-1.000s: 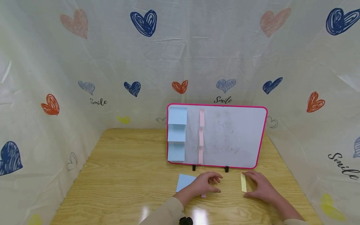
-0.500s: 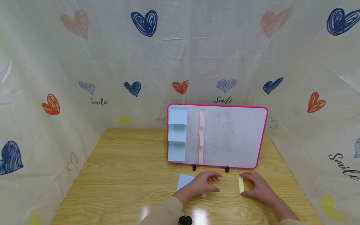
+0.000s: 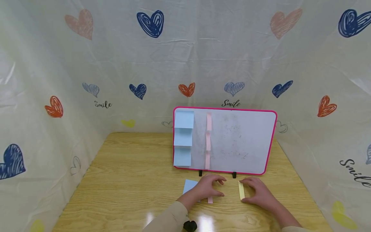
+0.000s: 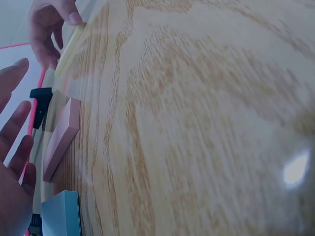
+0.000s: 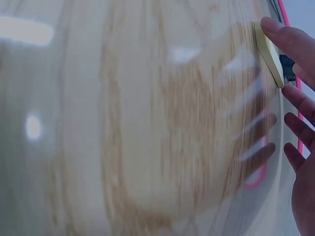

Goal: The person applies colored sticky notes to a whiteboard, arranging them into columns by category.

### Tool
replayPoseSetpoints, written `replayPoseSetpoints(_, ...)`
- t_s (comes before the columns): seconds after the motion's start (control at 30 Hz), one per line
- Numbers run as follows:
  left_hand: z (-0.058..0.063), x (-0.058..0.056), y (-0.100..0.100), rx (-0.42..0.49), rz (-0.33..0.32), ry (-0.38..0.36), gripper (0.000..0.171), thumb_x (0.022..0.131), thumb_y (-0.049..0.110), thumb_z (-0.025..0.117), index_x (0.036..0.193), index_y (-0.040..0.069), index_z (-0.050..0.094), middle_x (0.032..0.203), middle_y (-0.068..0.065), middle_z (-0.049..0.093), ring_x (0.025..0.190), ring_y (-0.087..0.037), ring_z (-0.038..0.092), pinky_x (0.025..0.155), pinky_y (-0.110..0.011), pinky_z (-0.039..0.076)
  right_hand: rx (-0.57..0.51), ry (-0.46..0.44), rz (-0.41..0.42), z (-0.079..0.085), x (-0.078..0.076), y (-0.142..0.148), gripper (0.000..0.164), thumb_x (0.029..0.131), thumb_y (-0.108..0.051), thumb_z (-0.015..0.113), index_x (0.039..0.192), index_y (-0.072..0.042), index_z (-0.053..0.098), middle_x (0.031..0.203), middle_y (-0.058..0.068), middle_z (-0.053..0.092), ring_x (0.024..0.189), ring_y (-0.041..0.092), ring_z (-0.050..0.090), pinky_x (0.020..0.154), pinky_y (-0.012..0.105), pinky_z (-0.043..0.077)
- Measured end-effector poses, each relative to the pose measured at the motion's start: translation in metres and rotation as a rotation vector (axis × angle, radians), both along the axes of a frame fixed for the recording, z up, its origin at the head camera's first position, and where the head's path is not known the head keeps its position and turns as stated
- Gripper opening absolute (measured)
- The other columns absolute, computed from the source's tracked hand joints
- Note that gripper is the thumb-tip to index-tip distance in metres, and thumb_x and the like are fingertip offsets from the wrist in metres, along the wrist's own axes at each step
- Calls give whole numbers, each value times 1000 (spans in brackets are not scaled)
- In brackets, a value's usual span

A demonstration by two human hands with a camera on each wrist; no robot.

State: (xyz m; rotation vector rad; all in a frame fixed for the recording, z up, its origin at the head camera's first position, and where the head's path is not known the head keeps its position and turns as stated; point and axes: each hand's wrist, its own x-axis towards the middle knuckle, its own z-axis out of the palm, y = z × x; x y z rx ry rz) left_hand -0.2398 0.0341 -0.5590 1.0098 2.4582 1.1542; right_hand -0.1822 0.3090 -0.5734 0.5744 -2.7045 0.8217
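Pinching the yellow pad (image 3: pixel 242 191) lengthwise is the right hand (image 3: pixel 260 194)

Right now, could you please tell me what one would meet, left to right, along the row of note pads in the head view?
Blue pad, pink pad, yellow pad, right hand. The left hand is left out, as it overlaps the first two.

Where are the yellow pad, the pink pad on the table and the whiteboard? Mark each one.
Yellow pad (image 3: pixel 241 190): head view, middle of its upper face.
Pink pad (image 4: pixel 61 141): left wrist view, middle of its body.
Whiteboard (image 3: pixel 252 141): head view, bare surface right of the pink strips (image 3: pixel 208 141).
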Motion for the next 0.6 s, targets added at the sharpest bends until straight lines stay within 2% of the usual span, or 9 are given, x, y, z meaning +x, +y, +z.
replayPoseSetpoints(0.23,-6,-3,-2,-21,4,14,51,77,30,85,123,25,65,102,20,64,108,-2,52,96,-27,41,-30,-12,29,2,-1,-15,64,58,-39,92,112,-12,71,112,-3,63,105,21,53,88,46,42)
replayPoseSetpoints(0.6,-5,-2,-5,-63,32,-20,53,75,31,86,123,25,65,105,21,63,112,-4,51,97,-28,41,-46,-45,36,3,-3,-36,61,60,-40,91,112,-16,71,111,-8,62,104,18,54,88,49,45)
